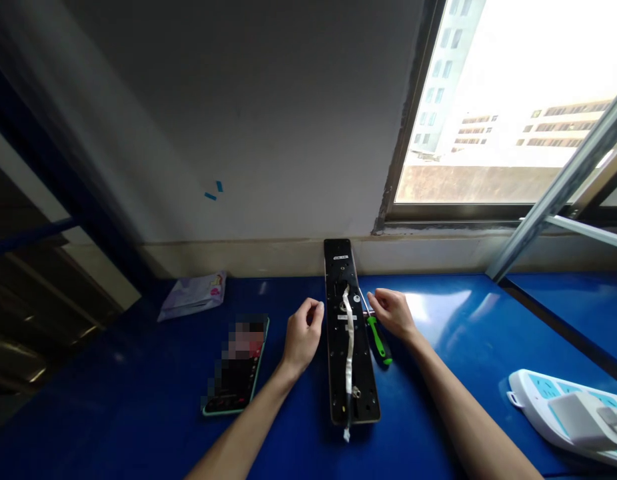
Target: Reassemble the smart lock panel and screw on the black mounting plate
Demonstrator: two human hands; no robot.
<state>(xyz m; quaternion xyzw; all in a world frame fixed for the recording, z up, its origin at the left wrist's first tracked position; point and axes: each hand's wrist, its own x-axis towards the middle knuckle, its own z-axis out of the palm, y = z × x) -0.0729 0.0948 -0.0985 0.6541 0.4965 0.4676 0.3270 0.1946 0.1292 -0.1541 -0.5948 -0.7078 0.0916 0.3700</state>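
A long black panel [340, 347], seemingly the back plate of a door lock, lies lengthwise on the blue tabletop. A white-wrapped cable [349, 353] runs down its middle, with a small white plug [346, 435] hanging past the near end. My left hand [303, 335] rests curled beside the panel's left edge; whatever its fingers hold is hidden. On the other side, my right hand [392, 313] is closed near the panel's right edge, its fingertips and contents unclear. Between that hand and the panel lies a screwdriver [377, 339] with a green and black handle.
Left of the panel lies a phone [233, 373] with its screen lit and partly blurred. A pale tissue pack [193, 295] sits by the wall. At right, a white power strip [531, 400] carries a plugged-in adapter [581, 420]. Metal frame posts [563, 180] flank the tabletop.
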